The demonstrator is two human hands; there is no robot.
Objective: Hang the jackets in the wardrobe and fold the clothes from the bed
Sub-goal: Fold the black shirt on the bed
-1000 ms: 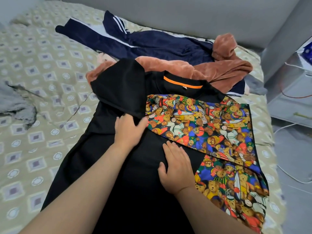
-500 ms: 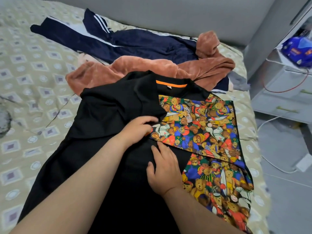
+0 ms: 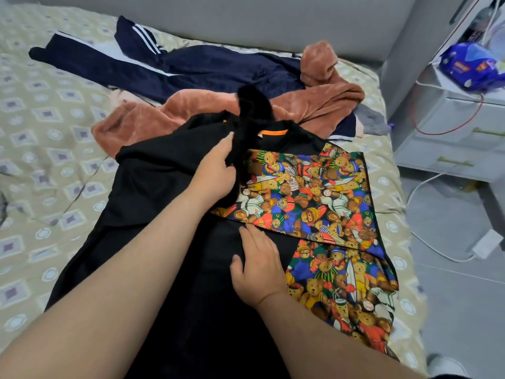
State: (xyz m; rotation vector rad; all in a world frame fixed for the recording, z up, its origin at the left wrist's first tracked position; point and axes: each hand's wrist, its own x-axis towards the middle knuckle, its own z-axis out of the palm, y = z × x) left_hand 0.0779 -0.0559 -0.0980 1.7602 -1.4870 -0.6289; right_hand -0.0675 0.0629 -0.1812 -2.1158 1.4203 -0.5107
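Here your left hand gripped the raised black sleeve; your right hand lay flat, holding nothing, on the shirt. Brown fleece lay just behind.

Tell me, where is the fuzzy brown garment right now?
The brown garment lies crumpled at upper centre of the head view, just beyond the black shirt and in front of the navy tracksuit, overlapping it on the right.
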